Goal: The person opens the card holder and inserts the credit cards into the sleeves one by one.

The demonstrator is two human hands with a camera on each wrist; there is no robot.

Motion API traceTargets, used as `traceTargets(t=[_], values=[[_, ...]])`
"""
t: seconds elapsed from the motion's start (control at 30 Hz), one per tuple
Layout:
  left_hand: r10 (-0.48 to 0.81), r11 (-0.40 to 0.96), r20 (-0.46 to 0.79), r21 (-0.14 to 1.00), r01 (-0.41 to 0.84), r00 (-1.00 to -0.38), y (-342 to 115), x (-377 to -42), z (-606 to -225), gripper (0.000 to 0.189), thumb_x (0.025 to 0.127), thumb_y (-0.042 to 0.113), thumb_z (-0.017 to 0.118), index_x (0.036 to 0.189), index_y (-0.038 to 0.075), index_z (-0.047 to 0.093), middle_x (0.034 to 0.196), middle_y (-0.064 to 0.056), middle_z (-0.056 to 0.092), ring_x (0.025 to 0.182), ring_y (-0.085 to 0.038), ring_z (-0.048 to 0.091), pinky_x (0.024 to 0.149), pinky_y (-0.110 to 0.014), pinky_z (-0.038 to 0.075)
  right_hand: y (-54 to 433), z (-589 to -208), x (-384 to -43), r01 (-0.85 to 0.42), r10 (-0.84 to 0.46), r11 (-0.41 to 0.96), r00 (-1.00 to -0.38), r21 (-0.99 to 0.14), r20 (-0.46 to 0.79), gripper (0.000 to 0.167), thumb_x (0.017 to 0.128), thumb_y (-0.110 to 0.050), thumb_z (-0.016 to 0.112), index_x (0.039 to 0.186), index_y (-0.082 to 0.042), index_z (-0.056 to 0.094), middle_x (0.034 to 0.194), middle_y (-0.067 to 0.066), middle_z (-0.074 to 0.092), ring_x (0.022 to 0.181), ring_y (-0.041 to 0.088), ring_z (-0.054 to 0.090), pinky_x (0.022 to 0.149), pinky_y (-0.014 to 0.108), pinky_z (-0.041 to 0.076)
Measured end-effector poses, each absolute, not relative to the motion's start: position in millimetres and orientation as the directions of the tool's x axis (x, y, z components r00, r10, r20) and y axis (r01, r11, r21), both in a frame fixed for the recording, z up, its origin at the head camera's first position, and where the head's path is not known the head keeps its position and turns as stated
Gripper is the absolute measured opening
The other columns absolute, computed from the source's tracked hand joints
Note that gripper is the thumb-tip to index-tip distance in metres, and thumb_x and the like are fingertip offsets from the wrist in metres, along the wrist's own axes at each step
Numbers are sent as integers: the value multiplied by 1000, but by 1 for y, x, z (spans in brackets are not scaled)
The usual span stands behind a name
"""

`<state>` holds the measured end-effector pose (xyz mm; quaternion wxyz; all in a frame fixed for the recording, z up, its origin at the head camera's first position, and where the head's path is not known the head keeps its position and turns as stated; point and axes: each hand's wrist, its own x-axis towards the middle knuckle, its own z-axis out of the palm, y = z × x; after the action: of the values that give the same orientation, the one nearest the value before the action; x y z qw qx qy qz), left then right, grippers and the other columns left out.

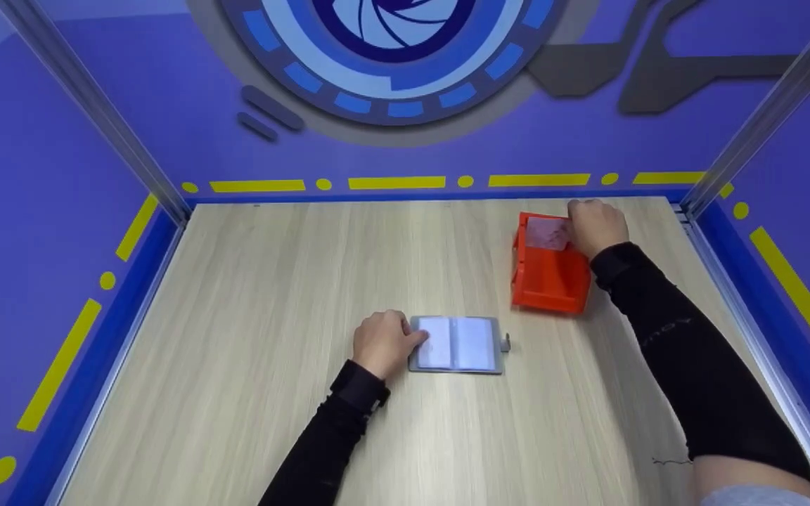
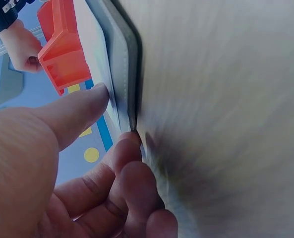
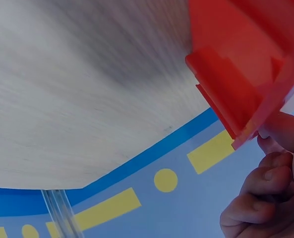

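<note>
In the head view an open card holder (image 1: 455,344) with a grey cover and clear, whitish sleeves lies on the table, its strap with a snap sticking out to the right. My left hand (image 1: 382,343) pinches its left edge; the left wrist view shows the thumb (image 2: 82,106) over the sleeve side and fingertips at the cover's rim. Farther back on the right stands a red plastic bin (image 1: 554,281) with a pinkish card (image 1: 547,233) at its far end. At the bin's far right corner my right hand (image 1: 596,226) grips the rim, other fingers curled below.
The pale wood table (image 1: 271,316) is bounded by a blue back wall (image 1: 405,158) and side walls with yellow marks. Metal posts (image 1: 756,112) rise at the back corners. A thin dark thread (image 1: 671,462) lies near the right forearm.
</note>
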<state>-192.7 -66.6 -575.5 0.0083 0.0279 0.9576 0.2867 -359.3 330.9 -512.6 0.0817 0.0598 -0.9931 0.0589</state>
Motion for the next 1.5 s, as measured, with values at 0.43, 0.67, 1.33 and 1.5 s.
traceTargets(t=[0.43,0.67,1.33,1.5], values=[[52,830,-10,557,38,-999,-66,-192,-575,38,91,42,90,72,17,69,71,3,66,63,-16,58,61,-34,43,334,-491,-350,-233,-237,959,-971,-158,-7,10,106,-10,70,101,-3,65,88,16,64,79,33,58,76,46,51],[58,830,15,555,57,-998,-67,-194,-583,39,92,46,88,72,19,68,71,4,66,64,-15,57,61,-34,43,335,-479,-341,-257,-264,953,-964,-160,-22,9,105,-8,67,100,0,66,87,15,61,78,32,57,74,45,48],[65,847,-2,529,54,-998,-66,-192,-575,40,92,45,88,72,16,69,69,4,64,61,-14,54,58,-32,39,275,-466,-296,-315,-304,874,-948,-371,88,22,112,-18,61,120,-1,74,100,14,72,83,29,61,75,40,52],[67,843,2,534,58,-998,-66,-193,-575,39,92,44,88,72,16,70,69,3,65,62,-14,55,58,-32,39,251,-466,-277,-326,-334,839,-941,-435,61,21,111,-15,65,122,-2,76,109,14,78,90,29,67,87,46,62]])
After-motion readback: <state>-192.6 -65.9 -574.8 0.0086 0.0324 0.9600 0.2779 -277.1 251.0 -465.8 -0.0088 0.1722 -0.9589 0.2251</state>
